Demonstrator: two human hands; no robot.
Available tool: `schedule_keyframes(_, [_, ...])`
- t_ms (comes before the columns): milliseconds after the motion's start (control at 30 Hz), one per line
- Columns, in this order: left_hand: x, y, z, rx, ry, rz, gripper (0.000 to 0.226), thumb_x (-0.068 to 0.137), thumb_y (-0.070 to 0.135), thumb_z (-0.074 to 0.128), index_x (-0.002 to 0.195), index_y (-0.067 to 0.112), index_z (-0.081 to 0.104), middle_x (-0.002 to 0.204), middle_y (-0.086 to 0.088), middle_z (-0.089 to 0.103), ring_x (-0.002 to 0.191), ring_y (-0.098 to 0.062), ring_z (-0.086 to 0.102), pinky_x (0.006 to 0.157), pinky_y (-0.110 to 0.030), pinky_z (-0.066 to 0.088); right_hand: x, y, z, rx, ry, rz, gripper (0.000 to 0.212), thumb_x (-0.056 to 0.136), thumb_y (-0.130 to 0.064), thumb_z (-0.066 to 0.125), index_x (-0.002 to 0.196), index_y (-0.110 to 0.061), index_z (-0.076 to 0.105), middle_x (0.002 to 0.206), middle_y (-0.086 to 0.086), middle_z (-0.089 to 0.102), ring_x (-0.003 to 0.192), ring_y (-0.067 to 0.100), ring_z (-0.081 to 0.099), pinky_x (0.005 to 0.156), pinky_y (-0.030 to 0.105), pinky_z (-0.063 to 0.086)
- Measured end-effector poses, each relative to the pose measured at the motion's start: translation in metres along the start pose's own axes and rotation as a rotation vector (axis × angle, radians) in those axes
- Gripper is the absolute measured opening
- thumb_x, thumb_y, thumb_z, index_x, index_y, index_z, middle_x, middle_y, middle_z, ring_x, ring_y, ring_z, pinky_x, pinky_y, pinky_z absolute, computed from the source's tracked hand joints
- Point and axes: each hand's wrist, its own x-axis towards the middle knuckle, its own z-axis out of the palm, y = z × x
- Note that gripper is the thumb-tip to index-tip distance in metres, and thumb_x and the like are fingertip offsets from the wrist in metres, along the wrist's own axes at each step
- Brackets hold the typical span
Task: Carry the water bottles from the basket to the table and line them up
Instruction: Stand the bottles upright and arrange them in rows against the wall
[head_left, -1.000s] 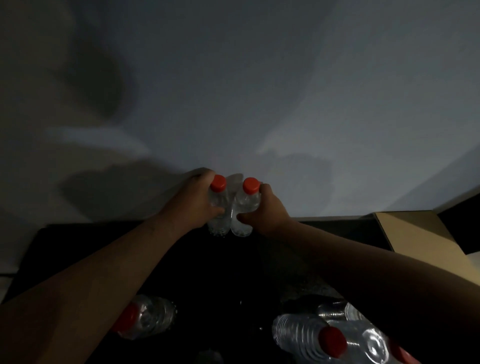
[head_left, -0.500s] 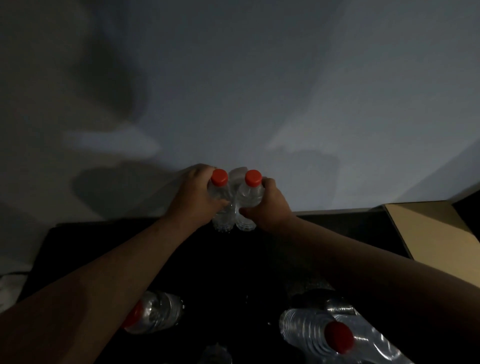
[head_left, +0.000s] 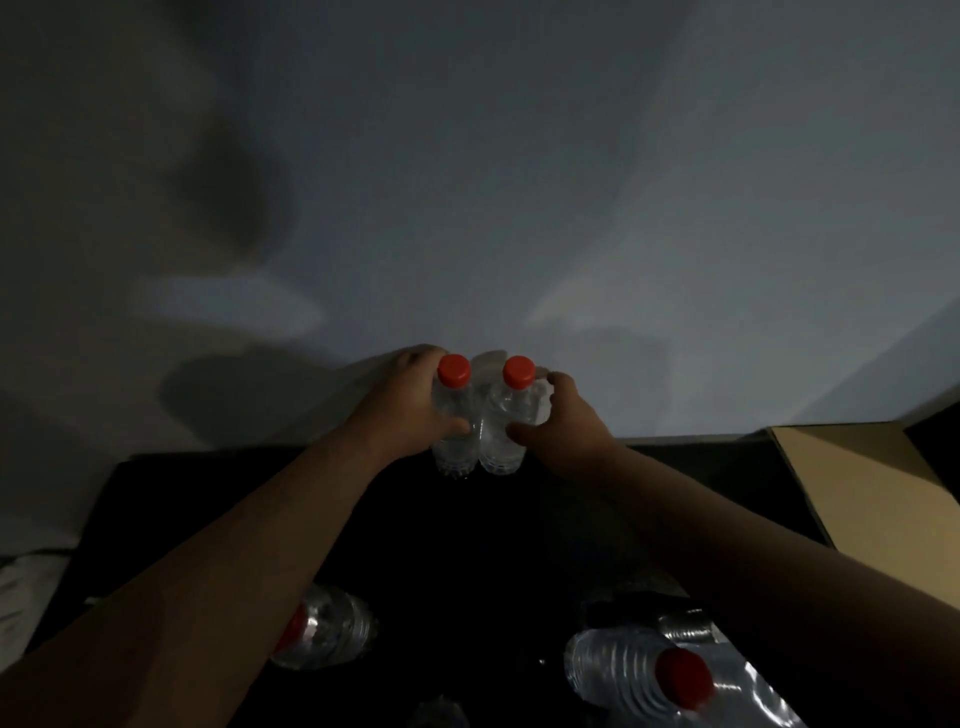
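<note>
No text, label or number is legible anywhere in this dim view.

Dim grey wall (head_left: 571, 156) carries soft shadows; a cardboard box (head_left: 857, 493) sits right.

You can count four bottles for certain: the left bottle (head_left: 452, 415) and right bottle (head_left: 511, 421) upright, a third bottle (head_left: 332, 634) lying lower left, a fourth bottle (head_left: 623, 670) lower right. Dim shapes at the bottom edge may be more; you can't tell. Four red caps (head_left: 454, 370) show, and one box (head_left: 872, 499).
</note>
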Motion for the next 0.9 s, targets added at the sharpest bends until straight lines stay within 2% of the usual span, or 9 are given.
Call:
schedule_keyframes(100, [-0.005, 0.004, -0.018, -0.128, -0.146, -0.079, 0.078, 0.055, 0.054, 0.081, 0.124, 0.026, 0.057, 0.12, 0.009, 0.065, 0.107, -0.011, 0.063, 0.099, -0.036, 0.049, -0.03, -0.009, -0.018, -0.065, -0.005, -0.002, 0.072, 0.089, -0.025, 0.067, 0.147, -0.016, 0.026, 0.146, 0.012, 0.044, 0.126, 0.027, 0.049, 0.091, 0.03, 0.041])
schedule_keyframes(167, [-0.019, 0.011, -0.032, -0.084, -0.125, -0.175, 0.079, 0.068, 0.056, 0.077, 0.134, 0.021, 0.052, 0.122, 0.011, 0.057, 0.112, -0.012, 0.059, 0.102, -0.031, 0.044, -0.058, -0.013, -0.027, -0.164, -0.033, -0.078, 0.065, 0.09, -0.03, 0.066, 0.145, -0.019, 0.032, 0.147, 0.008, 0.043, 0.123, 0.02, 0.05, 0.092, 0.025, 0.039])
schedule_keyframes(267, [-0.056, 0.023, -0.053, -0.121, -0.048, -0.158, 0.047, 0.079, 0.057, 0.065, 0.111, 0.023, 0.064, 0.106, 0.01, 0.066, 0.099, -0.007, 0.063, 0.095, -0.032, 0.047, -0.102, -0.015, -0.034, -0.322, -0.001, -0.339, 0.05, 0.091, -0.029, 0.064, 0.137, -0.021, 0.046, 0.139, -0.006, 0.044, 0.11, 0.003, 0.045, 0.091, 0.007, 0.032])
schedule_keyframes(367, [-0.113, 0.036, -0.066, -0.248, -0.038, -0.107, 0.009, 0.09, 0.036, 0.063, 0.094, 0.029, 0.066, 0.086, 0.012, 0.072, 0.076, 0.014, 0.06, 0.076, -0.012, 0.045, -0.141, -0.011, -0.033, -0.321, -0.02, -0.491, 0.039, 0.09, -0.027, 0.064, 0.128, -0.027, 0.054, 0.126, -0.019, 0.042, 0.107, -0.01, 0.038, 0.084, -0.007, 0.026])
schedule_keyframes(433, [-0.152, 0.039, -0.073, -0.303, 0.025, -0.115, 0.009, 0.084, 0.045, 0.067, 0.09, 0.039, 0.069, 0.092, 0.02, 0.071, 0.078, 0.015, 0.061, 0.076, -0.009, 0.044, -0.162, -0.006, -0.031, -0.299, -0.036, -0.527, 0.036, 0.089, -0.027, 0.065, 0.123, -0.031, 0.056, 0.123, -0.022, 0.046, 0.107, -0.01, 0.045, 0.086, -0.006, 0.03])
schedule_keyframes(500, [-0.189, 0.041, -0.078, -0.412, 0.111, -0.152, 0.027, 0.064, 0.061, 0.065, 0.089, 0.05, 0.071, 0.094, 0.019, 0.073, 0.087, 0.005, 0.065, 0.086, -0.021, 0.049, -0.182, 0.0, -0.029, -0.292, -0.057, -0.567, 0.033, 0.087, -0.029, 0.065, 0.12, -0.029, 0.058, 0.122, -0.019, 0.051, 0.108, -0.005, 0.052, 0.089, -0.002, 0.032])
schedule_keyframes(600, [-0.232, 0.039, -0.072, -0.518, 0.248, -0.194, 0.024, 0.061, 0.055, 0.066, 0.083, 0.051, 0.073, 0.088, 0.014, 0.076, 0.091, -0.011, 0.068, 0.087, -0.034, 0.052, -0.207, 0.005, -0.024, -0.276, -0.085, -0.632, 0.033, 0.087, -0.029, 0.065, 0.12, -0.026, 0.06, 0.125, -0.015, 0.054, 0.109, -0.003, 0.053, 0.088, -0.001, 0.034])
schedule_keyframes(733, [-0.274, 0.049, -0.056, -0.493, 0.333, -0.227, 0.015, 0.075, 0.034, 0.063, 0.084, 0.032, 0.075, 0.088, 0.009, 0.076, 0.084, -0.003, 0.067, 0.082, -0.027, 0.052, -0.234, 0.009, -0.011, -0.244, -0.216, -0.673, 0.038, 0.089, -0.034, 0.064, 0.125, -0.025, 0.058, 0.127, -0.016, 0.053, 0.111, -0.009, 0.046, 0.09, -0.006, 0.027])
schedule_keyframes(900, [-0.292, 0.041, -0.051, -0.373, 0.393, -0.269, 0.006, 0.078, 0.029, 0.075, 0.083, 0.027, 0.072, 0.081, 0.019, 0.073, 0.074, 0.005, 0.064, 0.074, -0.012, 0.05, -0.239, 0.02, 0.005, -0.251, -0.339, -0.74, 0.044, 0.084, -0.036, 0.063, 0.125, -0.022, 0.059, 0.129, -0.007, 0.057, 0.119, 0.003, 0.053, 0.098, 0.008, 0.038])
